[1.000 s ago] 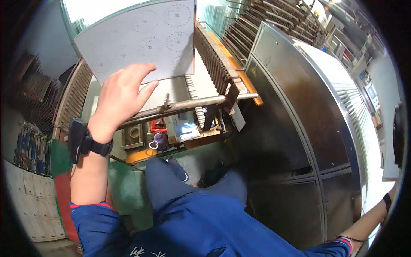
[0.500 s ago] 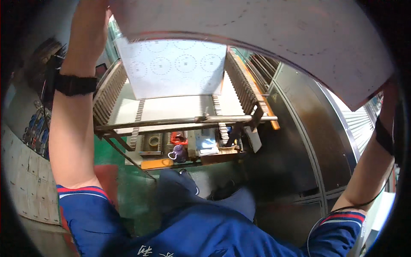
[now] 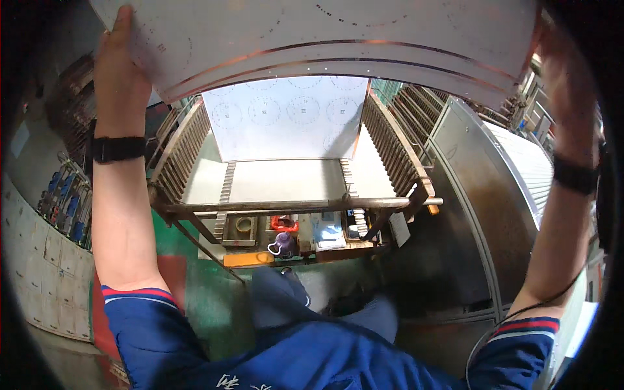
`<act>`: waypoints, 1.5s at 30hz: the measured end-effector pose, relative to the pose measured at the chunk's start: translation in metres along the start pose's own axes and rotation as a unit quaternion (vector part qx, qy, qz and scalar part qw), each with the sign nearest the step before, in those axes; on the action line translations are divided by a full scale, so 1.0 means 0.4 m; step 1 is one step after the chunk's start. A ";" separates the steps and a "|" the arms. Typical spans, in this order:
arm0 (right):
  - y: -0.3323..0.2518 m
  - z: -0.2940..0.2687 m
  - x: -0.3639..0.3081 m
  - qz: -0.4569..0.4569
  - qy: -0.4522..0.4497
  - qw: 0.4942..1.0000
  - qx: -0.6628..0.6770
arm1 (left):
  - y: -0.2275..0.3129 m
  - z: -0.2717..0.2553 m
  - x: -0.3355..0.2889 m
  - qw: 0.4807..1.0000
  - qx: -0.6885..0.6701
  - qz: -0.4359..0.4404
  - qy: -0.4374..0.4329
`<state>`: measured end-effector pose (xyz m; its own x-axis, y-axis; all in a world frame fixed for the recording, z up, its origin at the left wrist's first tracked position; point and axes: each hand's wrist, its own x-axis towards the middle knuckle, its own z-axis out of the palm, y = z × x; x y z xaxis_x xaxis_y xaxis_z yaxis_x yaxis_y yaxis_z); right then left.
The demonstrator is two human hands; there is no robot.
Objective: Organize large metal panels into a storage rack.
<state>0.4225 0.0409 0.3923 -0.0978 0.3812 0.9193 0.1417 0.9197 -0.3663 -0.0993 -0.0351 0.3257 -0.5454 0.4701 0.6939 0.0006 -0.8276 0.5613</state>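
Observation:
A large white panel with copper-coloured strips along its lower edge and dotted ring marks fills the top of the view. My left hand grips its left edge, with the thumb lying over the face. At the opposite edge is my right hand, closed against the panel's side; its fingers are partly blurred and hidden. Below and beyond stands a slotted rack with toothed rails on both sides. A second white panel with rows of dotted circles stands upright in it, toward the back.
A metal bar crosses the rack's front. On a lower shelf sit a purple bottle, a red bag, a roll of tape and an orange piece. Dark cabinets flank the right; pale lockers the left.
The held panel has gone from slanting down at the right to nearly level, and more of its lower edge shows. My right hand has risen. The rack sits slightly lower and further right in view.

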 end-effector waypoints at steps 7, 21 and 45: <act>0.032 0.196 -0.184 0.109 -0.140 0.984 -0.030 | -0.028 0.014 -0.033 0.984 0.027 0.129 -0.121; 0.201 0.298 -0.158 0.098 -0.150 0.979 -0.099 | -0.198 -0.114 0.118 0.981 0.090 -0.079 -0.150; 0.494 0.527 -0.232 0.227 -0.127 0.956 -0.136 | -0.360 -0.185 0.082 0.970 0.201 -0.134 -0.036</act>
<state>0.2518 0.2074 0.2043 -0.1964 0.7777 0.5971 0.4745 0.6084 -0.6362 -0.1793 0.0767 0.2342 -0.5111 0.6840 0.5205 0.2022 -0.4929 0.8463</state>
